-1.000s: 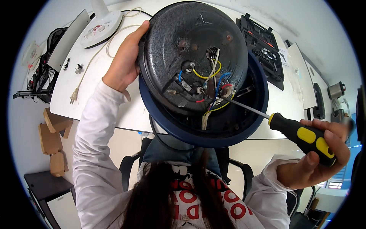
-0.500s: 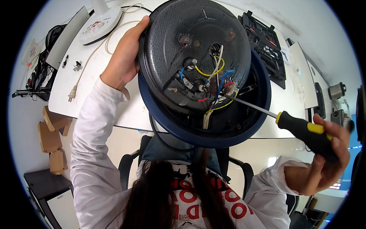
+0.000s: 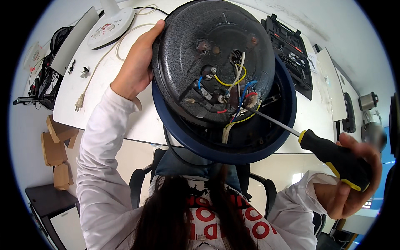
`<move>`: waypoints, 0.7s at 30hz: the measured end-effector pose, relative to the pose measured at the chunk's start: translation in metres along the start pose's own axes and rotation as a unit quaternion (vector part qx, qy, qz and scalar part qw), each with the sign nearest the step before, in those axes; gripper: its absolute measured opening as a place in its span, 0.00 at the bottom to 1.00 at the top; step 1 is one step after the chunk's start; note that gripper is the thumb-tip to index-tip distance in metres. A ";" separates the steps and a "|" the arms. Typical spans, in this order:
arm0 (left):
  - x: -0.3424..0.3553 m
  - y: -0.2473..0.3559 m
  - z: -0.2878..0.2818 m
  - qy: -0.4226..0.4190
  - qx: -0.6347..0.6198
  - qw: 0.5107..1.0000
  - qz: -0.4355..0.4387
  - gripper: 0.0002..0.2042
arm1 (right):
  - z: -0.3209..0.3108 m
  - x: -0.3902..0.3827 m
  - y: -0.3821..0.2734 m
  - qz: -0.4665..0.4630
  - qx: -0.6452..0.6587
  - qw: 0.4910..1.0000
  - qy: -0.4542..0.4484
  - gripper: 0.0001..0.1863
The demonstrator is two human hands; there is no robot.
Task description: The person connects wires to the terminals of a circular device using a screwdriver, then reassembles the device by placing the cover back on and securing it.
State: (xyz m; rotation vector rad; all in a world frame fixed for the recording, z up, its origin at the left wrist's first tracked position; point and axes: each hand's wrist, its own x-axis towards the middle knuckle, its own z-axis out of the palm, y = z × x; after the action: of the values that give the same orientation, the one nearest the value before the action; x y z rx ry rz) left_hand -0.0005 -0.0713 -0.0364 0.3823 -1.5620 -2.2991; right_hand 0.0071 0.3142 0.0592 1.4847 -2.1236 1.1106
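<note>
A left hand has its fingers clamped on the rim of a black dome, tilted over a blue tub at the front edge of the bench; a right hand has its fingers closed around a screwdriver. The blade tip sits among the wires; whether it is seated cannot be told. A slip could nick insulation or tug a joint loose; a weak left grip could let the dome tip. The white bench carries an open tool case, a corded plug and a white stand. Cardboard boxes lie at left, beyond it.
</note>
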 end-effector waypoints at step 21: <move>0.001 -0.001 -0.002 -0.001 0.002 1.000 0.011 0.19 | -0.016 -0.001 -0.001 -0.003 0.048 0.995 -0.090 0.31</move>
State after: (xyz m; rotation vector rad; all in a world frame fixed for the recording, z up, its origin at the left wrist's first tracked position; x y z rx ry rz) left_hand -0.0002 -0.0730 -0.0380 0.3632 -1.5637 -2.2817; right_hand 0.0057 0.3270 0.0689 1.6921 -2.2108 1.1284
